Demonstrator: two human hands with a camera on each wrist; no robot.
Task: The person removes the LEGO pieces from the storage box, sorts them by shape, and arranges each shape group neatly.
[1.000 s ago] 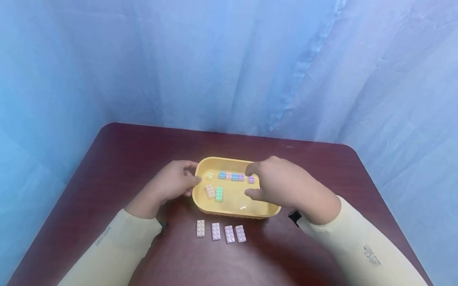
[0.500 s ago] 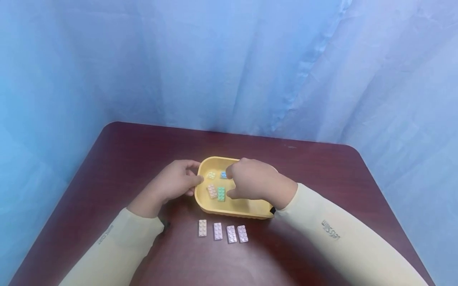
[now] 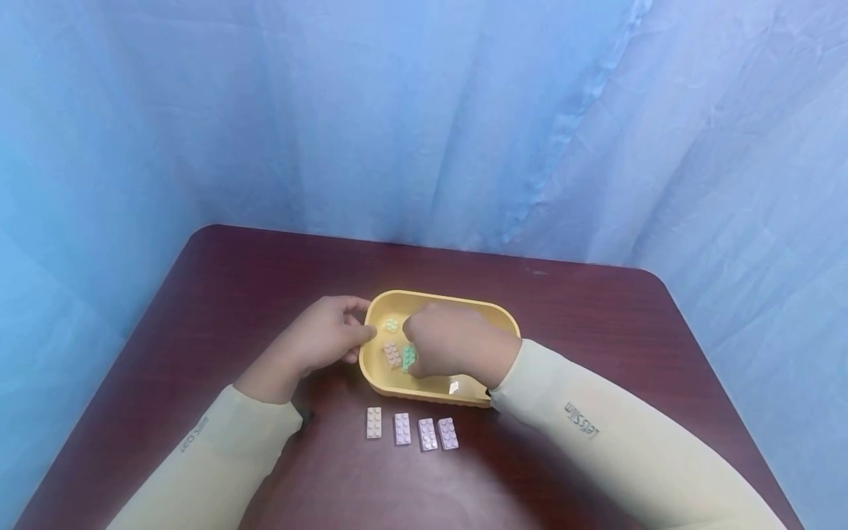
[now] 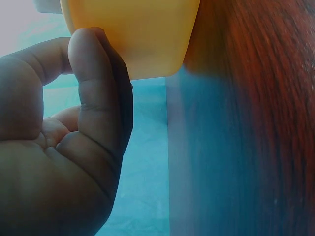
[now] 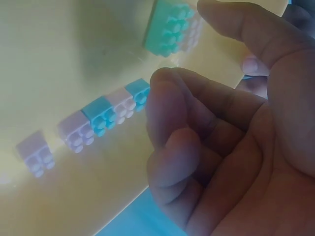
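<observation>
Blue drapes (image 3: 424,110) — (creased) — maroon table (image 3: 252,280)

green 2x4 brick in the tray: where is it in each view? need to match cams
Head: green brick sits inside the yellow tray, left part, partly covered by the right hand, beside a pink brick.
Left wrist: not in view; only the tray's outer wall by the left hand.
Right wrist: top centre, on the tray floor, just beyond the fingertips.
Shared landmark: the yellow tray.
</observation>
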